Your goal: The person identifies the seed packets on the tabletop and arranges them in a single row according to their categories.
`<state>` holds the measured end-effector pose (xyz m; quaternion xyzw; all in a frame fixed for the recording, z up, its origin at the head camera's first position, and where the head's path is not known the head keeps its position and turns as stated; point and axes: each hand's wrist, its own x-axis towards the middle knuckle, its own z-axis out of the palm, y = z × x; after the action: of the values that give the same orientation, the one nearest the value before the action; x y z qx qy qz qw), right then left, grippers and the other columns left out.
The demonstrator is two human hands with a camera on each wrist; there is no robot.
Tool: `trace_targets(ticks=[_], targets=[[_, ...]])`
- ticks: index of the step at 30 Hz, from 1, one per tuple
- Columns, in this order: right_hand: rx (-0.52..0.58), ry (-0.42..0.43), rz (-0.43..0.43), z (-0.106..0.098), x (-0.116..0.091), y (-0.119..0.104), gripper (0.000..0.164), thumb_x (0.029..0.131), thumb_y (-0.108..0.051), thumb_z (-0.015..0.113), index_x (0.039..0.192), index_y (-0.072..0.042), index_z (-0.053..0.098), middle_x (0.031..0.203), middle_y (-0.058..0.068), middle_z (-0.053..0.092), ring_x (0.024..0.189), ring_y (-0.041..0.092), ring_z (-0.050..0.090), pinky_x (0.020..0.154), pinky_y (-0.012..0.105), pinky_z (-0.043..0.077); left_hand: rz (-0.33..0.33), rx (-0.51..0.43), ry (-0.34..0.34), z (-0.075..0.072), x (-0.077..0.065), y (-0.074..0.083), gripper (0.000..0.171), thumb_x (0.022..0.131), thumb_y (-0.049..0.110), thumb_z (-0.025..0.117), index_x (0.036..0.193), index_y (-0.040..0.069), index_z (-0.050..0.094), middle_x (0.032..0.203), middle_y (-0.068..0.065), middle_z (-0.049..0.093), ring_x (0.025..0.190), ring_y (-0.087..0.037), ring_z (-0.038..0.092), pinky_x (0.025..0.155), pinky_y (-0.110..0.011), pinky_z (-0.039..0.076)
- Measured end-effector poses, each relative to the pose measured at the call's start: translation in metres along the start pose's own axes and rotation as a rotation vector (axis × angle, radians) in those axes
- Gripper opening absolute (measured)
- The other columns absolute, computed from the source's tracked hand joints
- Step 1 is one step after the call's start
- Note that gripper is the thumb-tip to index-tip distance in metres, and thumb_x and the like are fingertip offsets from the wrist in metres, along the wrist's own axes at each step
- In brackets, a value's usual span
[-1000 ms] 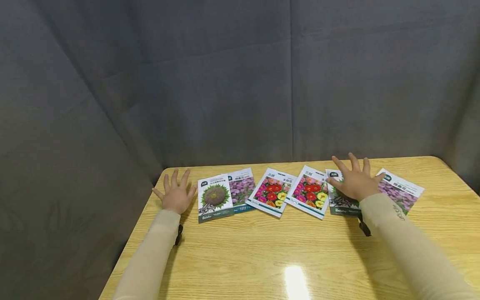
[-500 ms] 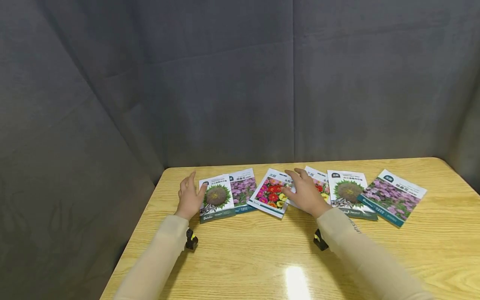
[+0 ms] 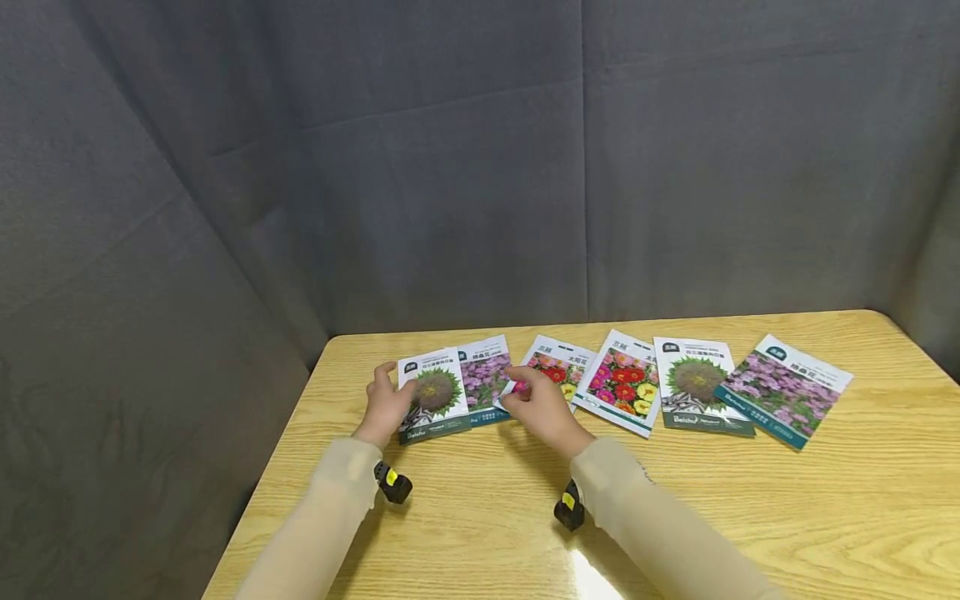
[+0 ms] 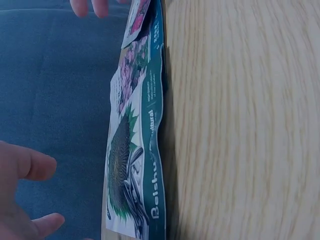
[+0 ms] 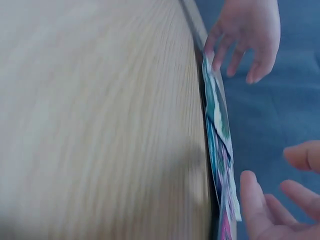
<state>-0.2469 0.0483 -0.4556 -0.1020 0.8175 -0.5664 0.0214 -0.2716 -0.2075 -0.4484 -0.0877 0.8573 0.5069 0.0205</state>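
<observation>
At the left of a row of seed packets, a sunflower seed packet (image 3: 438,398) overlaps a purple-flower seed packet (image 3: 483,377). My left hand (image 3: 383,412) is at the sunflower packet's left edge, fingers bent loosely and thumb over its front; the left wrist view shows thumb and finger apart from it. My right hand (image 3: 546,414) hovers with thumb and fingers parted, between the purple-flower packet and a zinnia-type seed packet (image 3: 558,360), which it partly covers. Whether its fingertips touch either packet, I cannot tell. In the right wrist view the fingers (image 5: 252,200) hold nothing.
Farther right lie another zinnia-type packet (image 3: 624,385), a second sunflower packet (image 3: 697,379) and a second purple-flower packet (image 3: 787,390), the last two overlapping. The wooden table (image 3: 480,517) ends behind them at a grey curtain (image 3: 450,183).
My right hand has swept left from the far-right packets to near the left group. My left hand has moved slightly right onto the sunflower packet's edge, its spread fingers drawing in. The packets stay put.
</observation>
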Motion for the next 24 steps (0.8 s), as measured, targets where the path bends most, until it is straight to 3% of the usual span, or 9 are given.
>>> trace_targets(ticks=[1, 5, 11, 18, 21, 24], targets=[[0.044, 0.001, 0.024, 0.004, 0.000, -0.001, 0.047, 0.097, -0.004, 0.062, 0.143, 0.001, 0.054, 0.137, 0.025, 0.056, 0.092, 0.029, 0.067, 0.070, 0.037, 0.054, -0.006, 0.002, 0.003, 0.001, 0.000, 0.000, 0.065, 0.104, 0.023, 0.047, 0.157, 0.001, 0.016, 0.152, -0.037, 0.013, 0.136, -0.051, 0.034, 0.110, -0.062, 0.034], [0.201, -0.006, 0.113, 0.021, 0.000, -0.006, 0.043, 0.098, 0.000, 0.058, 0.139, 0.008, 0.054, 0.137, 0.028, 0.054, 0.104, 0.037, 0.067, 0.080, 0.039, 0.060, -0.034, -0.009, 0.007, 0.002, -0.001, -0.003, 0.066, 0.103, 0.023, 0.050, 0.157, 0.002, 0.017, 0.152, -0.036, 0.014, 0.136, -0.050, 0.034, 0.111, -0.061, 0.034], [0.454, -0.072, 0.269, 0.040, -0.001, -0.011, 0.046, 0.099, 0.000, 0.052, 0.142, 0.014, 0.046, 0.140, 0.033, 0.049, 0.118, 0.045, 0.058, 0.089, 0.045, 0.058, -0.018, 0.042, 0.000, 0.005, -0.003, -0.003, 0.063, 0.104, 0.022, 0.049, 0.155, -0.001, 0.020, 0.149, -0.038, 0.018, 0.133, -0.051, 0.037, 0.107, -0.061, 0.037], [0.523, -0.122, 0.345, 0.047, -0.005, -0.014, 0.049, 0.102, -0.005, 0.049, 0.147, 0.013, 0.038, 0.150, 0.031, 0.039, 0.125, 0.044, 0.052, 0.096, 0.045, 0.055, -0.006, 0.070, 0.003, 0.007, -0.003, -0.005, 0.060, 0.105, 0.019, 0.051, 0.153, -0.004, 0.023, 0.150, -0.038, 0.019, 0.139, -0.051, 0.034, 0.105, -0.058, 0.041], [0.563, -0.125, 0.350, 0.049, -0.006, -0.016, 0.052, 0.102, -0.005, 0.050, 0.148, 0.013, 0.036, 0.150, 0.031, 0.039, 0.126, 0.044, 0.052, 0.100, 0.047, 0.052, 0.003, 0.063, 0.034, 0.004, -0.001, -0.007, 0.058, 0.103, 0.009, 0.051, 0.152, -0.007, 0.026, 0.150, -0.039, 0.025, 0.130, -0.050, 0.043, 0.089, -0.050, 0.048], [0.607, -0.113, 0.356, 0.048, -0.008, -0.018, 0.053, 0.101, -0.004, 0.049, 0.148, 0.014, 0.035, 0.149, 0.031, 0.040, 0.125, 0.041, 0.053, 0.101, 0.045, 0.052, -0.001, 0.061, 0.048, 0.002, 0.002, -0.010, 0.056, 0.101, -0.001, 0.046, 0.152, -0.011, 0.027, 0.148, -0.039, 0.036, 0.122, -0.047, 0.051, 0.075, -0.038, 0.047]])
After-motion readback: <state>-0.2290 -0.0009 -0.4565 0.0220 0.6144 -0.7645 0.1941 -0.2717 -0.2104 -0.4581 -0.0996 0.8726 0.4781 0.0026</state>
